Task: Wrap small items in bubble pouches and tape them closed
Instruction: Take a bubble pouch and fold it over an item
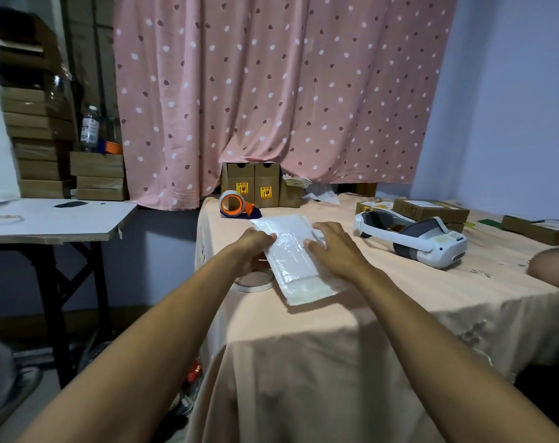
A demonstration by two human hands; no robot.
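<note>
A white bubble pouch (295,254) lies flat on the peach tablecloth (367,314), near the table's left edge, and serves as the landmark here. The left hand (254,247) grips the pouch's left edge, fingers curled around it. The right hand (334,247) rests with fingers spread flat on the pouch's right side, pressing rather than clasping. A roll of tape (252,281) sits just left of the pouch, under the left wrist and partly hidden. Beyond the pouch stands an orange tape dispenser (236,204), and behind that two upright brown cartons (252,185) bearing yellow labels with red marks, too small to read. To the pouch's right lies a white headset (412,238); past it a flat brown box (431,209) carries handwriting that cannot be made out. Another person's arm (551,266) shows well right of the pouch.
</note>
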